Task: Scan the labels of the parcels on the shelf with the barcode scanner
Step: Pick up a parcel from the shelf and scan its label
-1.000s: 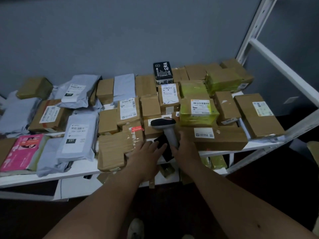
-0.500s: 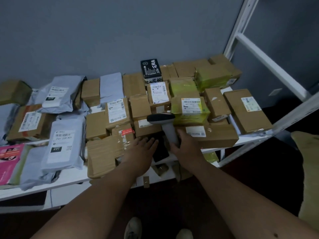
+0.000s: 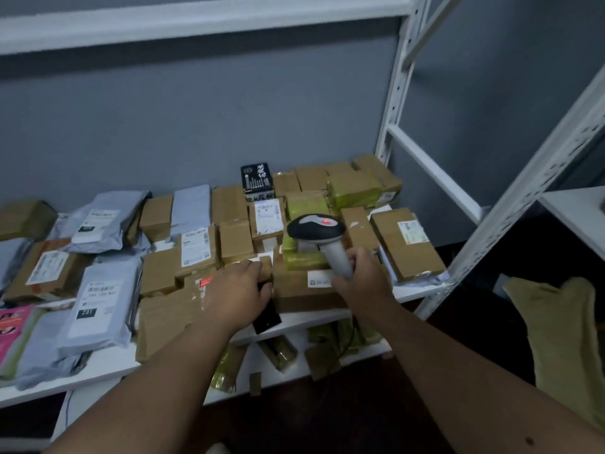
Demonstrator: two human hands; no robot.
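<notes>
My right hand (image 3: 361,276) grips the grey handle of the barcode scanner (image 3: 316,229), whose black head shows a red light and hangs over the yellow-green wrapped parcel (image 3: 302,257). My left hand (image 3: 237,291) lies with straight fingers on a small brown box (image 3: 265,267) beside a flat black item (image 3: 266,317) at the shelf's front. A long brown box with a white label (image 3: 319,278) lies under my right hand. Several brown boxes and grey mailer bags (image 3: 101,306) cover the white shelf (image 3: 108,365).
White shelf uprights (image 3: 397,83) and a slanted brace (image 3: 432,172) stand at the right. A lower shelf (image 3: 294,371) holds more yellow-green parcels. A yellow bag (image 3: 563,339) hangs at the right. A pink packet (image 3: 13,326) lies at far left. A grey wall stands behind.
The view has tilted up, showing the upper shelf. My right hand has lifted the scanner higher over the yellow-green parcel, and its red light now shows. My left hand has reached slightly further forward.
</notes>
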